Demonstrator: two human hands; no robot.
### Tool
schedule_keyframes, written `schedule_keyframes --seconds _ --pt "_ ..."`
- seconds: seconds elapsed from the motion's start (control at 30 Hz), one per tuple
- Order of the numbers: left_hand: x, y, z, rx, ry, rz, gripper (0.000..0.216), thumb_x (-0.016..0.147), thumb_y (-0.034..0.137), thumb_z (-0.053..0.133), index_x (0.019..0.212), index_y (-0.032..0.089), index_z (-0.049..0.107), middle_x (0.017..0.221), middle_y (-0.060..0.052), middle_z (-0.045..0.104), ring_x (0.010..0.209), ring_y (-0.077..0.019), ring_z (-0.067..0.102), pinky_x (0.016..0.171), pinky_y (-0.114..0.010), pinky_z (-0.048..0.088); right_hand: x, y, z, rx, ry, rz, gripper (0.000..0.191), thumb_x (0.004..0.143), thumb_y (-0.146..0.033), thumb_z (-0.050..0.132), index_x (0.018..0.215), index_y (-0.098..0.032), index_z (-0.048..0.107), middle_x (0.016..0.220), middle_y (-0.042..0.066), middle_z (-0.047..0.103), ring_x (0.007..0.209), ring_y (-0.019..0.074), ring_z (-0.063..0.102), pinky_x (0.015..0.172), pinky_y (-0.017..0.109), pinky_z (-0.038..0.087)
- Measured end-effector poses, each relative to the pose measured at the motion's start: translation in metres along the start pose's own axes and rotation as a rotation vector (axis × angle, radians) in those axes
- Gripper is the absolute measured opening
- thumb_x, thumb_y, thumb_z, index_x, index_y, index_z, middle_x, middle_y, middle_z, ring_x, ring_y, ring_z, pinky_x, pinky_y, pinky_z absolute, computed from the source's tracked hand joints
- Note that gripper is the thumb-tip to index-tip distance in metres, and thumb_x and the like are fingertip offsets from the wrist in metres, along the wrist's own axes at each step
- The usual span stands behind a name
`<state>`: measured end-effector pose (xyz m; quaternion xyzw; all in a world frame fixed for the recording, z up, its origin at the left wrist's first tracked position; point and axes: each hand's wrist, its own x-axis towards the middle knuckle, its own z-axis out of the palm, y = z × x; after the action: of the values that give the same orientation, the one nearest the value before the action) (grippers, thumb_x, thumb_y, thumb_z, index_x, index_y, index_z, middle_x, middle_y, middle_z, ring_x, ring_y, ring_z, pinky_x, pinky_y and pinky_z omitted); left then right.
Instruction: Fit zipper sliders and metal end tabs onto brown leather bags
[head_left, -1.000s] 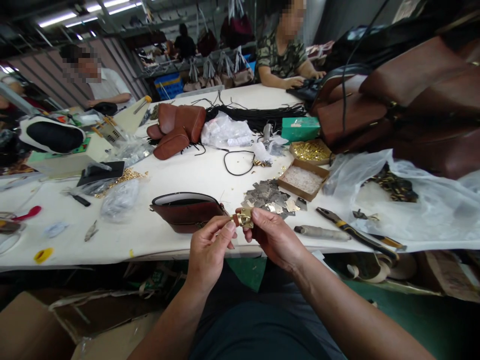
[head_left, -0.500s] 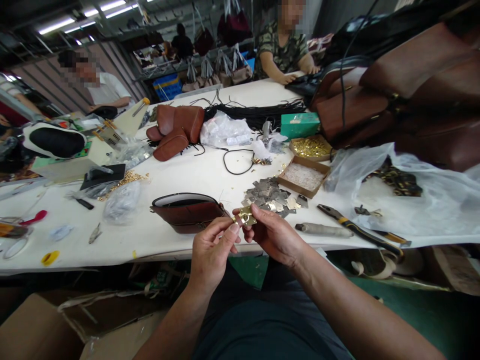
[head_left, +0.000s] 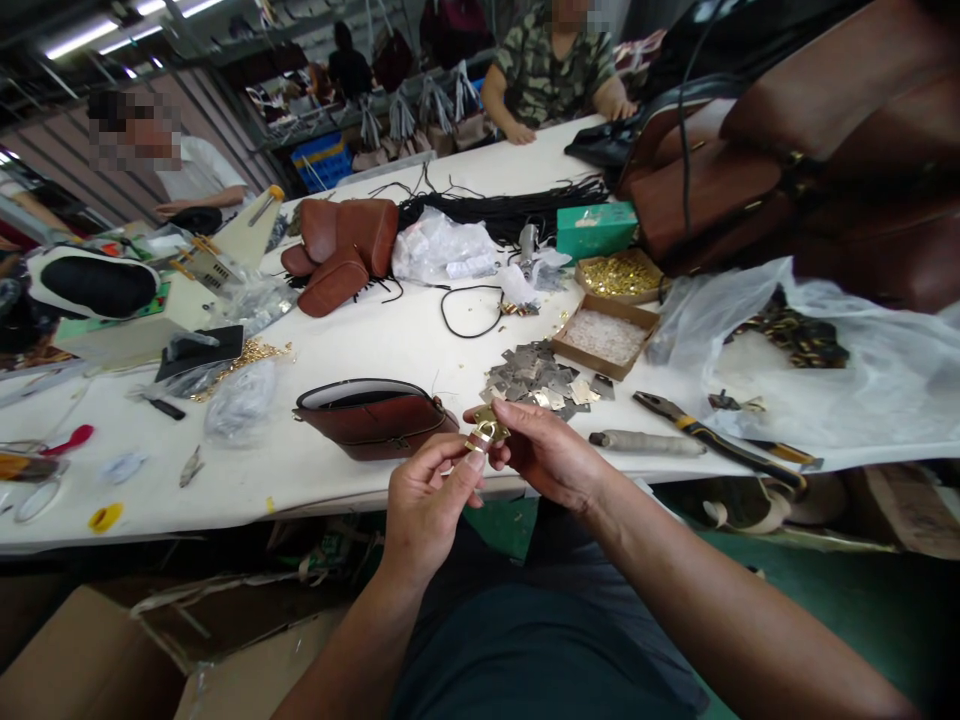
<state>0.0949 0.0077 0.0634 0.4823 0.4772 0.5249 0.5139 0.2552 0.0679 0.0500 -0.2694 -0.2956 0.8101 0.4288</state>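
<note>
Gold metal clasp (head_left: pixel 486 432) gripped by left hand (head_left: pixel 429 505) and right hand (head_left: pixel 551 455) together, over near edge of white table (head_left: pixel 337 345); loose, not joined to brown leather pouch (head_left: pixel 375 422) just left.

We log: bag (head_left: pixel 373 423) at the near edge of the table (head_left: pixel 390 345); pile of metal plates (head_left: pixel 536 378) right of it; open box (head_left: pixel 606 337) behind the pile; pliers (head_left: pixel 712 442) along the near edge, farther right; clasp (head_left: pixel 486 431) between left hand (head_left: pixel 427 505) and right hand (head_left: pixel 547 457), just before that edge.
</note>
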Motion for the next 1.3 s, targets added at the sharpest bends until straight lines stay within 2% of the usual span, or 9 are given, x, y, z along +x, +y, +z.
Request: schedule_keyframes --seconds 0.13,0.4,0.53,0.67,0.87,1.07,1.13,1.23,1.3 --pt "0.000 -0.001 -0.001 0.012 -0.001 -0.002 0.017 0.092 0.035 0.075 0.103 0.021 0.079 0.098 -0.004 0.070 0.070 -0.0097 0.063 0.053 -0.018 0.056 -0.001 0.000 -0.001 -0.006 0.006 -0.002 0.036 0.083 -0.051 0.083 0.084 -0.016 0.079 0.073 0.002 0.065 0.062 0.0102 0.050 0.056 0.022 0.043" --pt "0.001 -0.001 -0.001 0.111 0.011 0.007 0.019 0.093 0.036 0.073 0.106 0.022 0.077 0.103 -0.005 0.072 0.072 -0.0120 0.068 0.056 -0.021 0.058 -0.001 -0.001 -0.002 -0.031 0.003 -0.019 0.039 0.082 -0.051 0.083 0.100 -0.016 0.083 0.080 0.003 0.068 0.063 0.0095 0.051 0.057 0.022 0.042" --pt "0.002 0.003 -0.004 0.442 0.108 0.330 0.019 0.092 0.022 0.073 0.111 0.024 0.077 0.106 -0.005 0.073 0.086 -0.0156 0.071 0.066 -0.023 0.059 -0.002 0.001 -0.003 -0.048 -0.015 -0.066 0.040 0.085 -0.047 0.082 0.113 -0.019 0.081 0.086 0.003 0.070 0.067 0.0102 0.055 0.063 0.024 0.045" --pt "0.002 0.006 -0.005 0.592 0.075 0.598 0.033 0.089 0.012 0.072 0.118 0.027 0.075 0.114 -0.006 0.073 0.098 -0.0191 0.070 0.081 -0.030 0.061 -0.003 0.005 -0.002 0.024 -0.060 -0.099 0.041 0.088 -0.046 0.080 0.123 -0.023 0.077 0.101 0.006 0.074 0.081 0.0147 0.062 0.069 0.026 0.049" --pt "0.006 0.006 -0.004 0.478 0.177 0.372 0.028 0.092 0.025 0.074 0.120 0.025 0.071 0.114 -0.005 0.066 0.090 -0.0146 0.067 0.073 -0.024 0.057 -0.006 0.009 0.001 0.083 -0.093 -0.083 0.039 0.090 -0.046 0.078 0.123 -0.024 0.077 0.108 0.007 0.073 0.087 0.0168 0.063 0.070 0.027 0.052" --pt "0.015 0.008 -0.007 0.332 0.063 0.220 0.016 0.095 0.035 0.071 0.097 0.020 0.075 0.100 -0.005 0.066 0.080 -0.0142 0.067 0.061 -0.022 0.051 -0.012 0.003 0.004 -0.117 -0.030 -0.079 0.044 0.090 -0.052 0.075 0.123 -0.022 0.077 0.099 0.007 0.073 0.085 0.0187 0.063 0.073 0.032 0.052" --pt "0.016 0.009 -0.008 0.302 0.076 0.189 0.019 0.095 0.037 0.070 0.092 0.019 0.075 0.095 -0.005 0.066 0.076 -0.0134 0.064 0.058 -0.022 0.048 -0.013 0.002 0.005 -0.341 0.089 -0.165 0.043 0.091 -0.053 0.074 0.122 -0.023 0.077 0.095 0.007 0.073 0.084 0.0203 0.063 0.078 0.036 0.052" --pt "0.013 0.010 -0.011 0.318 0.123 0.186 0.022 0.095 0.038 0.069 0.088 0.018 0.074 0.091 -0.005 0.065 0.073 -0.0133 0.060 0.057 -0.023 0.045 -0.018 0.003 0.009 -0.764 0.301 -0.529 0.025 0.088 -0.043 0.080 0.107 -0.027 0.080 0.098 0.007 0.073 0.090 0.0248 0.064 0.087 0.043 0.051" --pt "0.010 0.010 -0.014 0.348 0.148 0.223 0.021 0.095 0.036 0.069 0.085 0.018 0.073 0.088 -0.005 0.066 0.074 -0.0140 0.059 0.059 -0.023 0.045 -0.021 0.006 0.012 -0.949 0.295 -0.745 0.011 0.088 -0.033 0.079 0.098 -0.029 0.080 0.100 0.008 0.072 0.093 0.0273 0.064 0.086 0.044 0.050"
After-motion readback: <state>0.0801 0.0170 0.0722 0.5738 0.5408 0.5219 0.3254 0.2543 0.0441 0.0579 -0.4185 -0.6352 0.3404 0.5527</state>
